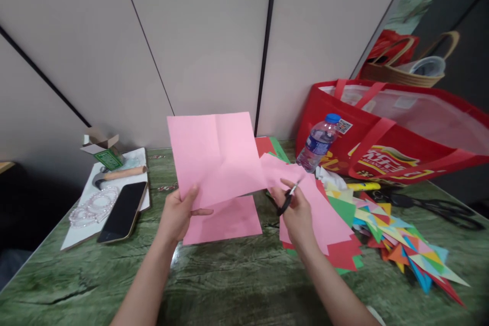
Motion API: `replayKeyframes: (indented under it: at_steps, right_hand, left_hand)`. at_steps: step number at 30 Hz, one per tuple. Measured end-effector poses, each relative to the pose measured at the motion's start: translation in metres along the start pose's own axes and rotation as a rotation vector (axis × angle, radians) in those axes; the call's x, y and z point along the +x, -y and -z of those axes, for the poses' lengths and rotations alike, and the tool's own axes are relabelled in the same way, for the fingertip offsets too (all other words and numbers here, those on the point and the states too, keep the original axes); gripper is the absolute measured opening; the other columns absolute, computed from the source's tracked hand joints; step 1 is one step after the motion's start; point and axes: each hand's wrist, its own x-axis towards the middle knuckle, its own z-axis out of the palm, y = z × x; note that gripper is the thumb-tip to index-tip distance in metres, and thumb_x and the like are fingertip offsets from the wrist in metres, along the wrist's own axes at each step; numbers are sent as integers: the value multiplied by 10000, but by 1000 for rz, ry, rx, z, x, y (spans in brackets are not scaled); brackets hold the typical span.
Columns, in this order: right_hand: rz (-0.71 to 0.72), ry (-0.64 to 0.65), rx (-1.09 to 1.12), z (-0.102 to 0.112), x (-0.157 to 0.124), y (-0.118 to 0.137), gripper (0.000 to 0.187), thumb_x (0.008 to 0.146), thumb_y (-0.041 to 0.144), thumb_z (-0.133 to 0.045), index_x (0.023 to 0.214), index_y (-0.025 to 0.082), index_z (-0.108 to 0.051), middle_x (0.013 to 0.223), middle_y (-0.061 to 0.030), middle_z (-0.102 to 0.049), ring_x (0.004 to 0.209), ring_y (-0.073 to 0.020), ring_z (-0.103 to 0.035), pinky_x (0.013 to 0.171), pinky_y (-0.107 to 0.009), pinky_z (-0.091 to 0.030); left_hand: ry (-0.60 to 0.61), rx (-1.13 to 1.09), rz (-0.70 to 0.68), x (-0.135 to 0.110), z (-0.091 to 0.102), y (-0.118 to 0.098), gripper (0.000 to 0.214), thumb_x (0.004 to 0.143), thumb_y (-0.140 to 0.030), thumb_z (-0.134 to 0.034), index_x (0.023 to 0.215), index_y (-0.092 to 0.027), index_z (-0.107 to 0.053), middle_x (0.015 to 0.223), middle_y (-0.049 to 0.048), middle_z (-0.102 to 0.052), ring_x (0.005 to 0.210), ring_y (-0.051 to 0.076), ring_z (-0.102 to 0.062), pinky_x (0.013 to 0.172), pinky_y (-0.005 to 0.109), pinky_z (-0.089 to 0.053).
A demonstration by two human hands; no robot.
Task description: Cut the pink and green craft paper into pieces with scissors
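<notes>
My left hand [179,212] pinches the lower left edge of a pink sheet of paper [214,155], held up above the table. A faint crease runs down the sheet near its middle. Below it, a second pink piece [229,221] lies flat on the table. My right hand [296,209] grips a small pair of scissors with black handles [284,206], their blades pointing up and away to the right. Beneath that hand spreads a stack of pink sheets [324,214], with red and green paper [344,257] showing at its edges.
Colourful folded paper pieces [405,244] heap on the right, near large black scissors [439,206]. A water bottle [319,142] leans against a red bag [382,132]. On the left are a phone [124,211], a hammer [118,174], a beaded strand [95,206] and an open small box [105,153].
</notes>
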Motion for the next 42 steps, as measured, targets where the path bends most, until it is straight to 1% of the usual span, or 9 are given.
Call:
replayKeyframes:
  at_steps: [2, 5, 8, 11, 15, 18, 23, 29, 42]
  right_hand:
    - [-113, 220, -5, -8, -12, 5, 441, 649, 381, -695, 1009, 174, -545, 711, -13, -622, 663, -171, -601, 617, -299, -476]
    - [-225, 478, 44, -21, -34, 12, 421, 638, 362, -717, 968, 199, -511, 702, 3, -614, 654, -158, -592, 583, -268, -452]
    - [-322, 678, 79, -27, -50, 17, 382, 602, 341, -755, 870, 202, -521, 719, 0, -614, 678, -150, -582, 609, -264, -451]
    - [-399, 781, 102, -28, -56, 18, 390, 567, 340, -780, 838, 190, -543, 763, -7, -603, 700, -143, -576, 649, -271, -447]
    - [-433, 814, 138, -27, -54, 20, 407, 581, 351, -773, 876, 185, -547, 775, 4, -571, 695, -126, -554, 651, -262, -431]
    - [-420, 829, 147, -26, -52, 22, 409, 595, 352, -765, 900, 185, -548, 775, 8, -556, 699, -121, -540, 649, -254, -416]
    - [-392, 850, 191, -25, -52, 28, 377, 654, 375, -721, 933, 195, -543, 773, 9, -536, 673, -109, -510, 616, -238, -396]
    - [-352, 846, 192, -23, -51, 28, 359, 690, 391, -691, 961, 209, -544, 774, 4, -530, 703, -120, -508, 637, -247, -398]
    - [-360, 843, 178, -21, -51, 28, 381, 658, 366, -725, 957, 202, -556, 766, 9, -518, 685, -116, -506, 619, -235, -404]
  left_hand:
    - [-21, -41, -25, -1, 1, -3, 294, 599, -288, -744, 824, -115, -666, 846, 31, -653, 670, 150, -585, 461, 328, -595]
    - [-59, -87, -49, -2, 0, -6, 291, 593, -276, -749, 815, -109, -663, 841, 39, -652, 673, 155, -589, 456, 321, -596]
    - [-81, -111, -59, -5, -3, -9, 298, 587, -273, -753, 822, -115, -662, 850, 40, -652, 681, 159, -593, 443, 303, -591]
    - [-69, -111, -57, -9, -6, -11, 282, 603, -273, -745, 824, -119, -664, 862, 36, -647, 687, 152, -588, 436, 284, -588]
    - [-12, -100, -55, -14, -9, -10, 254, 627, -286, -728, 815, -124, -674, 859, 32, -642, 684, 150, -579, 432, 301, -593]
    - [34, -95, -41, -17, -13, -7, 234, 639, -288, -721, 801, -124, -682, 834, 27, -636, 671, 143, -570, 434, 307, -595]
    - [64, -64, -58, -20, -16, -3, 220, 644, -288, -718, 789, -125, -692, 840, 23, -635, 660, 130, -568, 452, 292, -599]
    - [53, -35, -75, -24, -18, -6, 240, 611, -304, -736, 768, -125, -700, 809, 23, -644, 622, 133, -578, 461, 303, -600]
    - [60, 38, -68, -23, -15, -3, 279, 631, -320, -718, 817, -112, -701, 760, 22, -647, 602, 147, -589, 471, 331, -602]
